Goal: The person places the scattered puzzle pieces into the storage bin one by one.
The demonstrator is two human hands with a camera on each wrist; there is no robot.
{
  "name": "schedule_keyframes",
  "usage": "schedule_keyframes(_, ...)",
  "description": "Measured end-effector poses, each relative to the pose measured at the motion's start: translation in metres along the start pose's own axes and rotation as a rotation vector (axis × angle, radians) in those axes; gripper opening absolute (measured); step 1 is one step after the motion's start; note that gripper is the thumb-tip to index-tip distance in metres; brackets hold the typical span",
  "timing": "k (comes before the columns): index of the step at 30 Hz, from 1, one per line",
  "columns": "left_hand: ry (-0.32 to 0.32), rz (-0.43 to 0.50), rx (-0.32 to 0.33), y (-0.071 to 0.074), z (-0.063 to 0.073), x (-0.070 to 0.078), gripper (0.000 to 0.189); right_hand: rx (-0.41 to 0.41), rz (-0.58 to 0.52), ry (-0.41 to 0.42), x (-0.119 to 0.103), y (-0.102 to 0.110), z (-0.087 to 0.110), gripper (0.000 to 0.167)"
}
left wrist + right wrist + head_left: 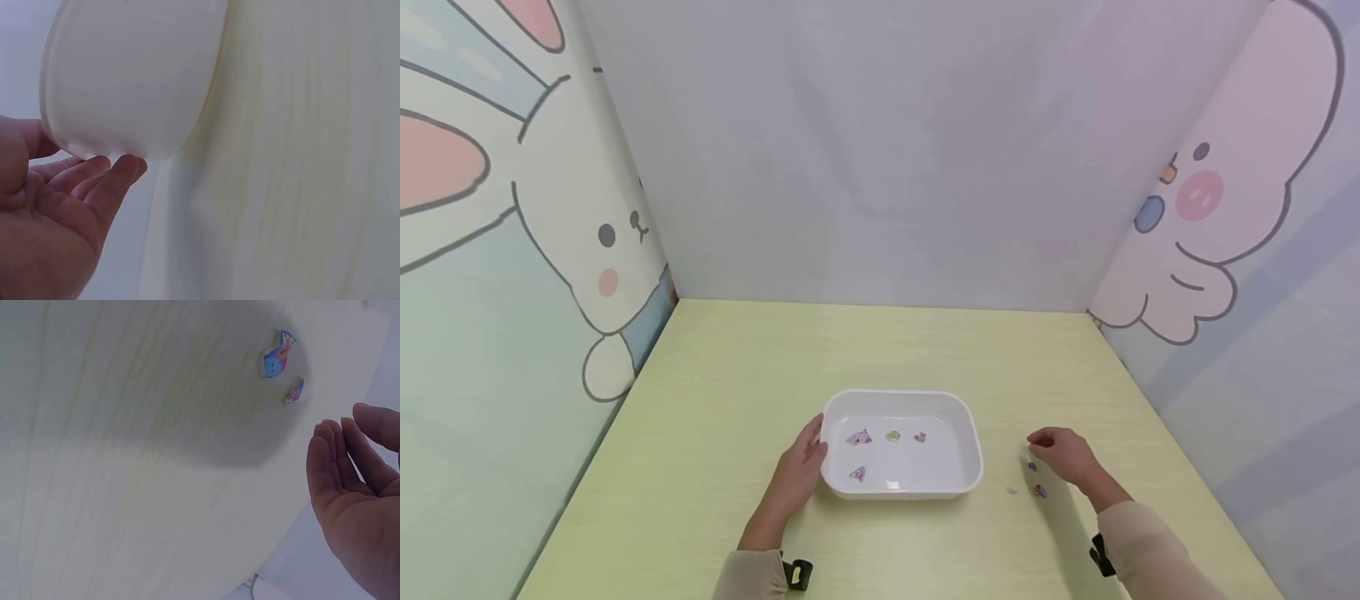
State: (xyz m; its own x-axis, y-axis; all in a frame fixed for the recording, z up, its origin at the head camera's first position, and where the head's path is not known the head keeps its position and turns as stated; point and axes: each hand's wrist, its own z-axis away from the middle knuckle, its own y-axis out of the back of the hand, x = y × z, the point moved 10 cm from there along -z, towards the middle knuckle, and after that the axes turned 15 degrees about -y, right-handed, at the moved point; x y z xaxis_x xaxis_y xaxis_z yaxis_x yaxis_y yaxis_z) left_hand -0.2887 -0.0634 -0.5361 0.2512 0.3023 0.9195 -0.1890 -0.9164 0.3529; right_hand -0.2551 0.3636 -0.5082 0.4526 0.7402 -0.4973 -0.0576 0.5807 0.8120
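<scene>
White, the head view's tray [928,467] is touching fingers of the left hand [797,468]; printed pieces [1041,491] are lying near the right hand [1066,454]. Left wrist: fingers are gripping the tray. Right wrist: loosely curved fingers are holding nothing visible.

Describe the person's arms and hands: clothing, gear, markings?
Left hand and right hand: no gloves. Left sleeve and right sleeve: plain beige, long, ending short of the wrist. A small black fitting shows at each cuff's inner side, left fitting and right fitting. No cables visible.
</scene>
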Motion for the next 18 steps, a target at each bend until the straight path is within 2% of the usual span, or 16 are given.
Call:
schedule_keyframes(6, 0.004, -0.001, -0.004, -0.001, 0.001, -0.002, 0.051, 0.015, 0.096, 0.016, 0.003, -0.007, -0.001, 0.017)
schedule_keyframes(18, -0.003, 0.006, 0.002, 0.000, 0.000, -0.001, 0.051, 0.057, 0.164, 0.045, 0.008, -0.015, 0.001, 0.015)
